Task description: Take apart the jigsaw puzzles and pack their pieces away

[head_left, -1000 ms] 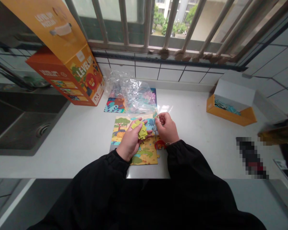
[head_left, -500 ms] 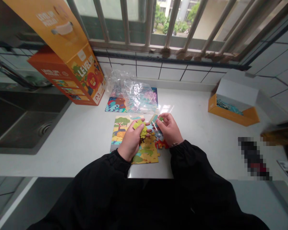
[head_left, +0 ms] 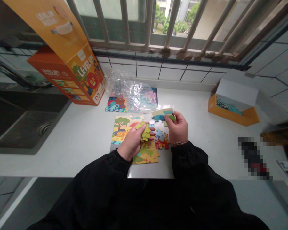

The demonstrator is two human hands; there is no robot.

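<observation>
My left hand (head_left: 132,142) is closed round a stack of yellow-green puzzle pieces (head_left: 145,131), thumb on top and fingertips showing at its right side. In my right hand (head_left: 179,128) is a joined strip of puzzle pieces (head_left: 162,115) with a cream and blue-green picture, pinched at its right end and raised off the counter. Under my left hand lies a puzzle with a savanna picture (head_left: 122,127), partly covered by the hand. Loose red and pale blue puzzle pieces (head_left: 161,143) lie between my two hands.
Crumpled clear plastic (head_left: 139,94) rests on a colourful picture sheet (head_left: 115,104) behind the puzzle. A tall orange puzzle box (head_left: 86,76) stands at the left beside the sink (head_left: 26,127). An open small box (head_left: 232,111) holding teal pieces sits at the right. Window bars (head_left: 147,25) rise behind.
My right hand has moved right and turned, and the strip it holds now faces me, apart from my left hand. My left hand still holds its stack, shifted slightly right.
</observation>
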